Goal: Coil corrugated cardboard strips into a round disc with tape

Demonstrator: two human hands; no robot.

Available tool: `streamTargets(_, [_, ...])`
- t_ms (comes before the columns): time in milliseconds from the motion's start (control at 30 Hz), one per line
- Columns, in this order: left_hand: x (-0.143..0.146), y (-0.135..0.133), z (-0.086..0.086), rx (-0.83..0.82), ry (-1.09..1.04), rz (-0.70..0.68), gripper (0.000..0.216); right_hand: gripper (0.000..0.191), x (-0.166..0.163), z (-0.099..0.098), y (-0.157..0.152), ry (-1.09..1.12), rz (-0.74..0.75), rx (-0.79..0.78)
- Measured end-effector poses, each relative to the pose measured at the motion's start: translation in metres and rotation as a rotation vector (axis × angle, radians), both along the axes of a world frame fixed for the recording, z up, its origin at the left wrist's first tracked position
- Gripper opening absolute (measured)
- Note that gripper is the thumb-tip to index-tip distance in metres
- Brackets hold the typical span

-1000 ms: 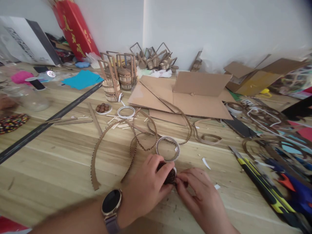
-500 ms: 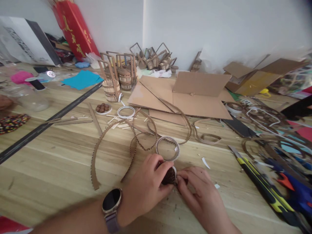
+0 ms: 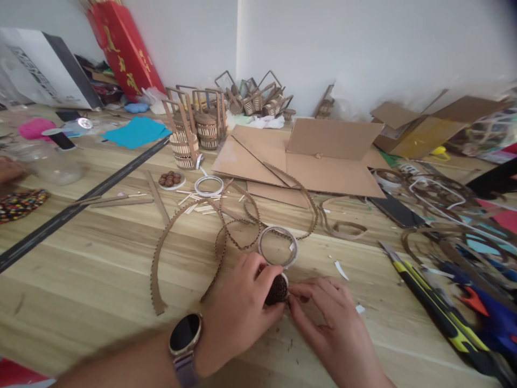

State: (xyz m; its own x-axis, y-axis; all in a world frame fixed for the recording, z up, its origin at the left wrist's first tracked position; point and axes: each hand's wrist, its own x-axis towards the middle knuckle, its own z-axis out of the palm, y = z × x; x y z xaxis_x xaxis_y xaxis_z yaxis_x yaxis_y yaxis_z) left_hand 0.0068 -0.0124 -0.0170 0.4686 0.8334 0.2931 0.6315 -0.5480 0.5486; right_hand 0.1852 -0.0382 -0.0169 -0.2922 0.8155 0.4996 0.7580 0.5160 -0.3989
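Note:
My left hand (image 3: 246, 307), with a watch (image 3: 184, 333) on its wrist, is wrapped round a dark brown coil of corrugated cardboard (image 3: 277, 290) and holds it just above the table. A pale rim shows on the coil's upper edge. My right hand (image 3: 329, 318) pinches at the coil's right edge with thumb and forefinger; the exact bit between the tips is too small to make out. Just beyond my hands lies a roll of tape (image 3: 262, 250). Long corrugated cardboard strips (image 3: 159, 269) curl over the table on the left and behind it.
A yellow-black utility knife (image 3: 436, 307) lies at right, blade out, near blue-handled tools (image 3: 493, 312). Flat cardboard (image 3: 331, 167), small stick baskets (image 3: 183, 148), a dish of brown balls (image 3: 170, 180) and another tape ring (image 3: 209, 186) stand farther back. Another person's hand (image 3: 10, 170) is at far left.
My right hand's fingertips have shifted slightly left along the coil's edge, and the coil has turned a little in my left hand, showing more of its face.

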Motion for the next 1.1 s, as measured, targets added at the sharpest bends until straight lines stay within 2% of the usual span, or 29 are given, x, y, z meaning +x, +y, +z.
streamTargets(200, [0.002,-0.002,-0.001,-0.008,0.042,0.032,0.038,0.011,0.000,-0.004,-0.001,0.011,-0.011,0.005])
streamTargets(467, [0.002,-0.002,0.002,-0.008,0.079,-0.001,0.037,0.015,0.000,-0.002,0.000,-0.029,-0.021,-0.025])
streamTargets(700, [0.002,-0.005,0.003,-0.048,0.107,-0.026,0.039,0.014,0.004,0.001,0.002,-0.038,-0.007,-0.069])
streamTargets(867, [0.001,-0.006,0.005,-0.090,0.100,-0.057,0.044,0.013,0.016,0.004,0.011,-0.022,-0.064,-0.079])
streamTargets(1100, [0.001,-0.001,0.003,-0.063,0.057,0.037,0.039,0.007,0.013,0.006,0.011,0.070,0.044,-0.079])
